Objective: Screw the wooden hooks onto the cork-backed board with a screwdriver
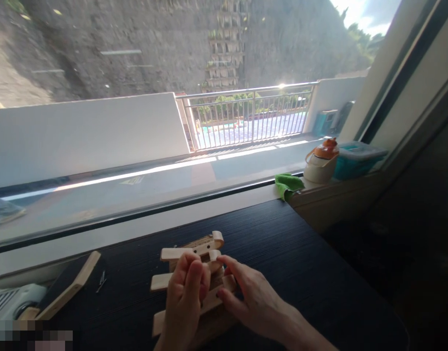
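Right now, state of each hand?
Left hand: closed over the wooden pieces; whether it holds anything can't be told.
Right hand: open, thumb and forefinger apart at the pieces' ends.

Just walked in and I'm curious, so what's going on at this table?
A person has both bare hands at a set of wooden strips on the dark table. The left hand is curled above them; whether it holds anything is hidden. The right hand is at their rounded ends. Thin metal pieces lie to the left.
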`<state>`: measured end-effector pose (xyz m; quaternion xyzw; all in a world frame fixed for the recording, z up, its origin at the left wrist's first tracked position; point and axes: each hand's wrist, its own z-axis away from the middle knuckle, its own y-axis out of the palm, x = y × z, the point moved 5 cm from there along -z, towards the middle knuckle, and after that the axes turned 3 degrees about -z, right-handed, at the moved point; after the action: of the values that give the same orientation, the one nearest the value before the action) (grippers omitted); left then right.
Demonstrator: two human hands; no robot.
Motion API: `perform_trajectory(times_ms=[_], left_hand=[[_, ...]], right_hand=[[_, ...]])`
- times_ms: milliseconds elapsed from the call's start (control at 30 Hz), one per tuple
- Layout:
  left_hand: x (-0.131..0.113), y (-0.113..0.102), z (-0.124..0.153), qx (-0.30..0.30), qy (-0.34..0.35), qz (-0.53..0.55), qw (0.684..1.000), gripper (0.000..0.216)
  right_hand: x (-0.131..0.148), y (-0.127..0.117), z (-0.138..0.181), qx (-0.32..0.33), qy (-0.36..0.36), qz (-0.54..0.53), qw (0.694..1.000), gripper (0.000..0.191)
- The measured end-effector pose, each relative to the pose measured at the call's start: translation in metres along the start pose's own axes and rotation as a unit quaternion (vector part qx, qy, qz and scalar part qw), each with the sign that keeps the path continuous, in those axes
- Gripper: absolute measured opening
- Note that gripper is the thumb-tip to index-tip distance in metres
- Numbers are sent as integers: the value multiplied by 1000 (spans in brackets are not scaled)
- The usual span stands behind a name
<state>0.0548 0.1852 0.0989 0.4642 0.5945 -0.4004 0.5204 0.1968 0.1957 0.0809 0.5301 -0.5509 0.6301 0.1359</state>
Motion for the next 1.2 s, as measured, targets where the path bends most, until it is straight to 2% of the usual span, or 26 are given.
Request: perform_trajectory(times_ms=[167,267,333,433,533,600,667,733,833,933,1067,1133,1200], left_hand=[[-10,-18,9,-79,72,-45,993,37],[-13,-20,14,-113,60,-47,991,38],[-12,-17,12,-105,34,1,994,45],[-9,-7,5,-40,-13,92,995,53],[-5,-1,0,2,-34,128,991,52],[-4,-2,-1,-14,-19,131,991,46],[-5,-8,3,-54,21,123,991,38],[-8,-15,9,-96,70,79,990,30],[-18,-25,18,-125,161,-101,974,31],[-30,-29,19,-77,242,-309,917,31],[-40,-32,11,-8,292,-473,831,24],[-44,-34,6,8,303,-504,809,23],[-47,-32,4,49,302,-504,808,24]], right_hand=[[1,0,-1,-5,-8,0,1000,56],[0,0,-1,-8,-13,-3,1000,55],[1,0,-1,-8,-17,-4,1000,55],[2,-1,-1,-5,-20,-2,1000,55],[3,-2,-2,-4,-19,2,1000,55],[4,-2,-2,-8,-20,1,1000,55],[4,-2,-2,-10,-24,1,1000,54],[3,-1,-1,-11,-29,4,1000,55],[2,-1,0,-15,-36,9,999,56],[2,-1,0,-13,-39,9,999,55],[2,-1,0,-12,-48,7,999,54],[1,-1,0,-18,-52,8,998,54],[1,-2,0,-26,-58,13,998,55]])
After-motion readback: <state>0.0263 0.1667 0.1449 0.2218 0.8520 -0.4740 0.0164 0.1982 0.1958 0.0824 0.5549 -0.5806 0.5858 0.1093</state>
